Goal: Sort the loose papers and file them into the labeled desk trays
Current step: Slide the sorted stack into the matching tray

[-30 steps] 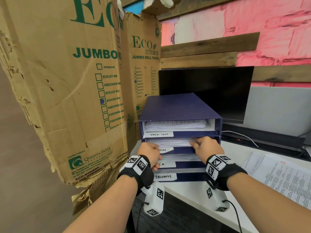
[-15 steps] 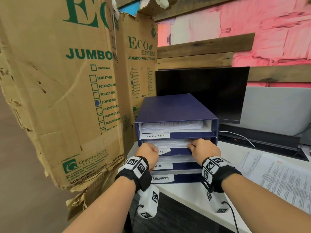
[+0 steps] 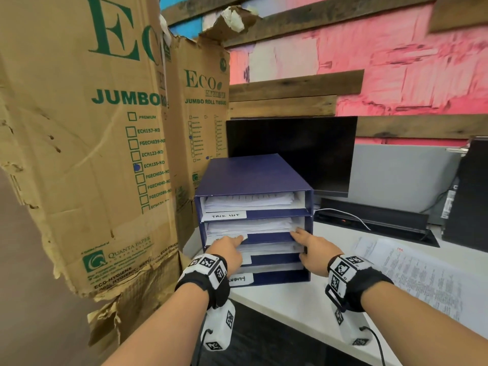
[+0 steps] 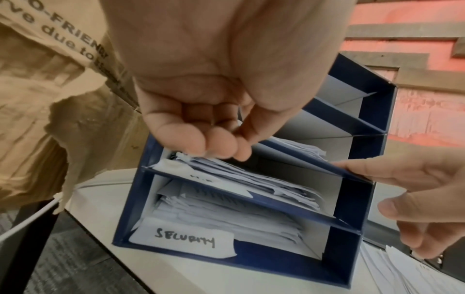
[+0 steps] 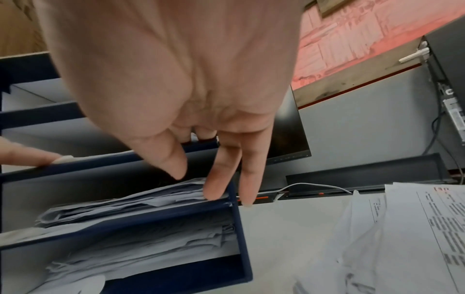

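Note:
A dark blue tray unit (image 3: 253, 178) with stacked shelves stands on the white desk (image 3: 303, 305). White labels read TASK LIST (image 3: 224, 215) on the top shelf and SECURITY (image 4: 185, 240) on the bottom shelf. All shelves hold white papers (image 3: 250, 225). My left hand (image 3: 232, 243) lays its straight index finger on the second shelf's label, other fingers loosely curled. My right hand (image 3: 301, 236) has straight fingers (image 5: 214, 189) against the unit's right front edge, touching the second shelf's lip and the papers (image 5: 125, 202) below. Neither hand holds a sheet.
Loose printed sheets (image 3: 422, 273) lie on the desk to the right. A black monitor (image 3: 290, 154) stands behind the unit, with a dark computer case (image 3: 467, 191) at far right. Tall torn cardboard boxes (image 3: 79, 154) crowd the left side.
Both hands were bunched at the second shelf's papers; now their fingers have straightened, the left index finger reaching onto the label and the right fingers at the right front edge.

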`<state>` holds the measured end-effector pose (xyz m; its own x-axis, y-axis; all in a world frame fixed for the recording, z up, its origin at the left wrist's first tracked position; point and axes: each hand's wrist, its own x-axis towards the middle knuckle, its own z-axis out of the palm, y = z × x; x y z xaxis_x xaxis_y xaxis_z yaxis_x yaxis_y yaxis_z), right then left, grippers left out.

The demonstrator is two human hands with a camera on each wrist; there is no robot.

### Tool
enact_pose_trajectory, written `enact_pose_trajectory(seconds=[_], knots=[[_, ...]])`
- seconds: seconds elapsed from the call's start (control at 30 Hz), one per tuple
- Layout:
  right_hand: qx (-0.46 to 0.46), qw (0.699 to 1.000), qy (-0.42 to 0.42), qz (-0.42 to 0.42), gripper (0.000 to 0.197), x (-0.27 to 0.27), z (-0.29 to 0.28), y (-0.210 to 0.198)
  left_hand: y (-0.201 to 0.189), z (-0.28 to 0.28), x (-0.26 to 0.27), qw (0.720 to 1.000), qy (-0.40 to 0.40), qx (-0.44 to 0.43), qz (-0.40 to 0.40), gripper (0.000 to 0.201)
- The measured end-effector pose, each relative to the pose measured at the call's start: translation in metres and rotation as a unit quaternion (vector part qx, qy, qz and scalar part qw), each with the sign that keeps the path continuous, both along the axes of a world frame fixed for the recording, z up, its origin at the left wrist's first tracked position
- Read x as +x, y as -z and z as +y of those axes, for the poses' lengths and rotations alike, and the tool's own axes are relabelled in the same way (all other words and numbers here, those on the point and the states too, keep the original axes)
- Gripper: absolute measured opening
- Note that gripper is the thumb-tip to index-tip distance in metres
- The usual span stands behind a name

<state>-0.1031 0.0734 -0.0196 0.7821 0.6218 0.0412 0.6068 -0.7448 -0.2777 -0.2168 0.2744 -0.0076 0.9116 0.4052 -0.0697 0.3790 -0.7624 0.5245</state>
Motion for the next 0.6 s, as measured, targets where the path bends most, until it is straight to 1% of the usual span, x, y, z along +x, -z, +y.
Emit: enact_pose_trajectory(seconds=[0.1,0.2,0.3,0.43,0.5,0.6], knots=[[-0.011,1.0,-0.005,0.018,0.074,-0.004,0.001,0.003,0.004,0.0,-0.006,1.0,0.009,-0.013,0.009,0.073],[-0.017,0.999,-0.012,0.025,0.077,-0.005,0.002,0.004,0.004,0.002,-0.007,1.0,0.022,0.007,0.012,0.072],[-0.008,1.0,-0.014,0.026,0.071,-0.007,-0.007,0.0,0.001,-0.001,-0.005,0.999,0.034,0.032,0.01,0.065],[0.042,0.999,-0.004,0.003,0.051,-0.012,-0.035,-0.005,0.0,-0.022,0.004,0.998,0.034,0.042,-0.039,0.048],[0.047,0.999,0.023,-0.004,0.043,-0.014,-0.052,-0.005,0.001,-0.036,0.009,0.997,0.038,0.039,-0.052,0.039],[0.026,0.997,0.077,0.004,0.04,-0.015,-0.079,-0.001,0.005,-0.056,0.018,0.996,0.057,0.037,-0.051,0.034]])
